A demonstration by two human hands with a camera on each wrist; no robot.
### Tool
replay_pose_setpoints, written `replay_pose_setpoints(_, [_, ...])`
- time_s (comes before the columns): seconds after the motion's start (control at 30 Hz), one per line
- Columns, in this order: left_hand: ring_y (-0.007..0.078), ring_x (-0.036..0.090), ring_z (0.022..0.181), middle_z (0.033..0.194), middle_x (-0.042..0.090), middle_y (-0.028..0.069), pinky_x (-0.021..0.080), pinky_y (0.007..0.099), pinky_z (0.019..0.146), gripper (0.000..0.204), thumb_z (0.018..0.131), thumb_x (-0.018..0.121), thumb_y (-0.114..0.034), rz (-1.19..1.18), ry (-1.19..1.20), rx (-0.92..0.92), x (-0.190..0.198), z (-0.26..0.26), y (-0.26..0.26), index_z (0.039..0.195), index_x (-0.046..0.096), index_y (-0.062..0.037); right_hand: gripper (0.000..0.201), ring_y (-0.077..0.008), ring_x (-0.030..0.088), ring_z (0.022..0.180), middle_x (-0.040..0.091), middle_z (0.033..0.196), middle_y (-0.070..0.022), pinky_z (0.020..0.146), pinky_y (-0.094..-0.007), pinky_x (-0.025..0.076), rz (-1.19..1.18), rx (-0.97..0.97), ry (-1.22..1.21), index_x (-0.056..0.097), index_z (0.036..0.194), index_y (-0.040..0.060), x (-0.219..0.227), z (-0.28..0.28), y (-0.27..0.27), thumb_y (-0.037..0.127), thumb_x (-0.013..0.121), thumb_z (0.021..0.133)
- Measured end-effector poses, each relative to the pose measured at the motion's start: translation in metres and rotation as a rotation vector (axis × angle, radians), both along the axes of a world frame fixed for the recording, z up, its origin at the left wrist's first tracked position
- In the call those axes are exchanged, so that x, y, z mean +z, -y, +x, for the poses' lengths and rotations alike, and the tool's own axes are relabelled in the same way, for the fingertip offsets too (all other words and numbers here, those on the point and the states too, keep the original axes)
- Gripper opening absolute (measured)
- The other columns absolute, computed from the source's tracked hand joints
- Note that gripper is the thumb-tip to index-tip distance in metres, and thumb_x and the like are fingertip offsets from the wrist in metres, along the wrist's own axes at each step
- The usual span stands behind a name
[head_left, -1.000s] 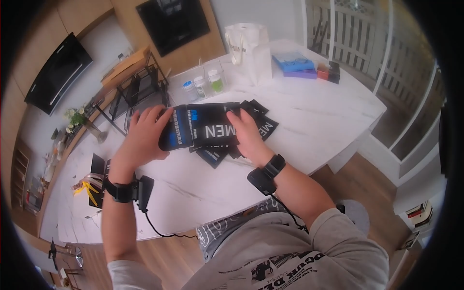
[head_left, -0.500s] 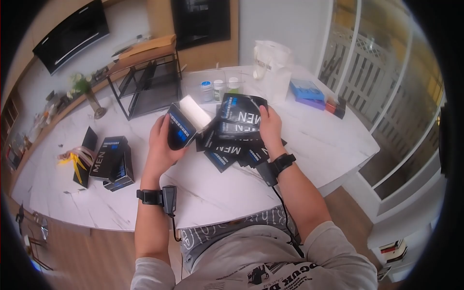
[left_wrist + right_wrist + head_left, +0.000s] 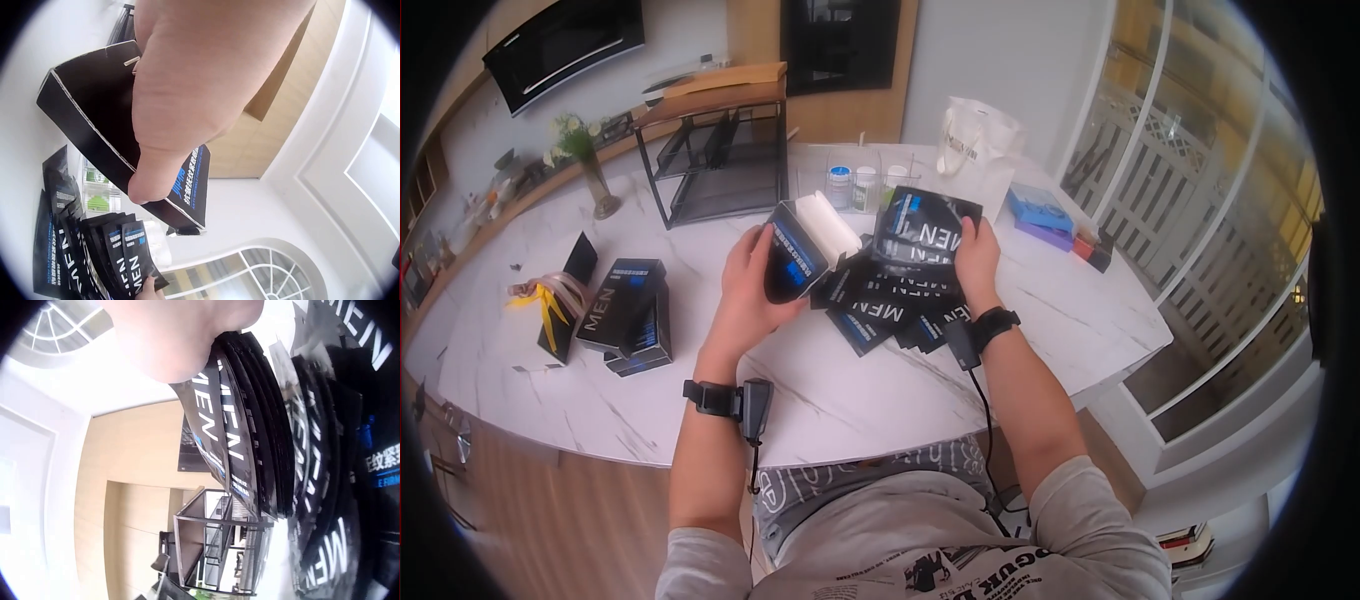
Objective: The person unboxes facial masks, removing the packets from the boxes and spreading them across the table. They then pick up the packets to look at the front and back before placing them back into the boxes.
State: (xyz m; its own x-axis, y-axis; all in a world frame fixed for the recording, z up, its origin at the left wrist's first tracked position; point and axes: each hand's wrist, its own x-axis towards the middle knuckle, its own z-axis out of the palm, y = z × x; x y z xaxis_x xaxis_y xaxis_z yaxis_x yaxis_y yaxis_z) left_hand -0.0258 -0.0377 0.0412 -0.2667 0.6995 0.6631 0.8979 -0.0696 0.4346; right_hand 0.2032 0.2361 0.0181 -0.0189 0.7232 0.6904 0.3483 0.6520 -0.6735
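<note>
My left hand [image 3: 743, 300] grips a black carton [image 3: 792, 262] by its side, thumb along the near face. Its end stands open, with a white inner flap [image 3: 828, 225] sticking up towards the right. In my right hand [image 3: 977, 262] is a stack of black sachets [image 3: 915, 228] marked MEN, pinched at their right edge. The right wrist view shows several held sachets [image 3: 234, 434] side by side, fanned slightly. Below them more black sachets [image 3: 870, 312] lie spread in an overlapping pile on the white marbled table [image 3: 800, 400].
Two stacked black boxes [image 3: 622, 305] sit at the left, beside an upright dark card with a yellow ribbon [image 3: 552, 318]. Behind stand a black mesh rack [image 3: 725, 170], small bottles [image 3: 839, 186] in a clear holder, a white paper bag [image 3: 978, 150] and a blue box [image 3: 1040, 208].
The carton and sachets, earlier overlapping, have come apart. The carton has turned so its open end and white flap show. The head view has shifted, bringing the boxes at left into sight.
</note>
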Motion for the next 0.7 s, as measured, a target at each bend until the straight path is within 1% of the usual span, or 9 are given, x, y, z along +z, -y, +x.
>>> replay_pose_setpoints(0.1, [0.0378, 0.035, 0.138, 0.150, 0.032, 0.0196, 0.035, 0.0418, 0.114, 0.104, 0.062, 0.083, -0.013, -0.006, 0.003, -0.003, 0.001, 0.000, 0.000, 0.151, 0.030, -0.0062, 0.029, -0.0513, 0.060, 0.084, 0.064, 0.085, -0.0305, 0.070, -0.0527, 0.046, -0.054, 0.002, 0.089, 0.056, 0.096, -0.0030, 0.001, -0.006, 0.014, 0.025, 0.052, 0.100])
replay_pose_setpoints(0.13, [0.0379, 0.035, 0.138, 0.150, 0.032, 0.0197, 0.035, 0.0418, 0.114, 0.104, 0.062, 0.083, -0.013, -0.010, 0.004, -0.006, 0.001, 0.000, 0.000, 0.151, 0.030, -0.0062, 0.028, -0.0505, 0.059, 0.085, 0.063, 0.088, -0.0299, 0.072, -0.0520, 0.046, -0.065, 0.039, 0.114, 0.057, 0.096, -0.0036, 0.004, -0.009, 0.019, 0.024, 0.053, 0.100])
replay_pose_setpoints(0.23, [0.0381, 0.035, 0.138, 0.149, 0.033, 0.0199, 0.035, 0.0418, 0.114, 0.103, 0.063, 0.083, -0.014, -0.007, -0.012, 0.001, -0.002, -0.001, 0.000, 0.151, 0.031, -0.0063, 0.027, -0.0489, 0.058, 0.085, 0.063, 0.089, -0.0280, 0.074, -0.0501, 0.046, 0.315, 0.143, 0.069, 0.058, 0.094, -0.0040, -0.001, -0.018, 0.020, 0.022, 0.056, 0.098])
replay_pose_setpoints(0.27, [0.0381, 0.035, 0.138, 0.149, 0.033, 0.0200, 0.035, 0.0417, 0.114, 0.102, 0.063, 0.083, -0.015, -0.012, -0.009, -0.002, -0.002, -0.001, 0.000, 0.150, 0.031, -0.0063, 0.026, -0.0469, 0.057, 0.086, 0.062, 0.090, -0.0264, 0.076, -0.0478, 0.046, 0.373, 0.090, 0.087, 0.058, 0.091, -0.0043, -0.002, -0.019, 0.022, 0.021, 0.057, 0.097])
replay_pose_setpoints(0.37, [0.0382, 0.035, 0.138, 0.149, 0.033, 0.0202, 0.034, 0.0417, 0.114, 0.102, 0.064, 0.083, -0.016, -0.021, -0.003, -0.007, -0.002, -0.001, -0.001, 0.150, 0.031, -0.0064, 0.028, -0.0477, 0.059, 0.084, 0.063, 0.089, -0.0270, 0.075, -0.0492, 0.047, 0.054, 0.082, 0.142, 0.057, 0.090, -0.0041, 0.002, -0.017, 0.026, 0.023, 0.055, 0.098])
replay_pose_setpoints(0.47, [0.0382, 0.035, 0.138, 0.149, 0.033, 0.0203, 0.034, 0.0418, 0.114, 0.101, 0.064, 0.083, -0.016, -0.029, 0.001, -0.010, -0.001, 0.000, -0.001, 0.150, 0.031, -0.0063, 0.030, -0.0492, 0.060, 0.084, 0.064, 0.088, -0.0290, 0.074, -0.0510, 0.047, -0.059, 0.029, -0.015, 0.055, 0.092, -0.0033, 0.008, -0.014, 0.025, 0.025, 0.053, 0.100])
replay_pose_setpoints(0.57, [0.0382, 0.035, 0.138, 0.149, 0.033, 0.0203, 0.033, 0.0417, 0.115, 0.100, 0.064, 0.083, -0.016, -0.040, 0.008, -0.002, -0.001, 0.001, -0.001, 0.150, 0.031, -0.0059, 0.029, -0.0505, 0.061, 0.084, 0.065, 0.086, -0.0300, 0.073, -0.0529, 0.047, -0.018, -0.024, -0.052, 0.052, 0.096, -0.0019, 0.006, -0.007, 0.014, 0.027, 0.051, 0.101])
replay_pose_setpoints(0.6, [0.0382, 0.035, 0.138, 0.149, 0.033, 0.0202, 0.033, 0.0416, 0.115, 0.100, 0.064, 0.083, -0.016, -0.045, 0.009, -0.001, -0.001, 0.001, -0.001, 0.150, 0.031, -0.0059, 0.028, -0.0506, 0.061, 0.086, 0.065, 0.086, -0.0295, 0.073, -0.0536, 0.047, -0.018, -0.032, -0.038, 0.051, 0.098, -0.0009, 0.005, -0.005, 0.011, 0.027, 0.051, 0.100])
replay_pose_setpoints(0.7, [0.0381, 0.034, 0.138, 0.150, 0.033, 0.0201, 0.032, 0.0415, 0.115, 0.101, 0.064, 0.083, -0.016, -0.053, 0.016, -0.005, -0.002, 0.001, -0.001, 0.150, 0.031, -0.0054, 0.029, -0.0509, 0.061, 0.086, 0.065, 0.087, -0.0294, 0.073, -0.0549, 0.047, -0.035, -0.070, 0.008, 0.051, 0.099, -0.0009, -0.001, -0.002, -0.002, 0.028, 0.051, 0.100])
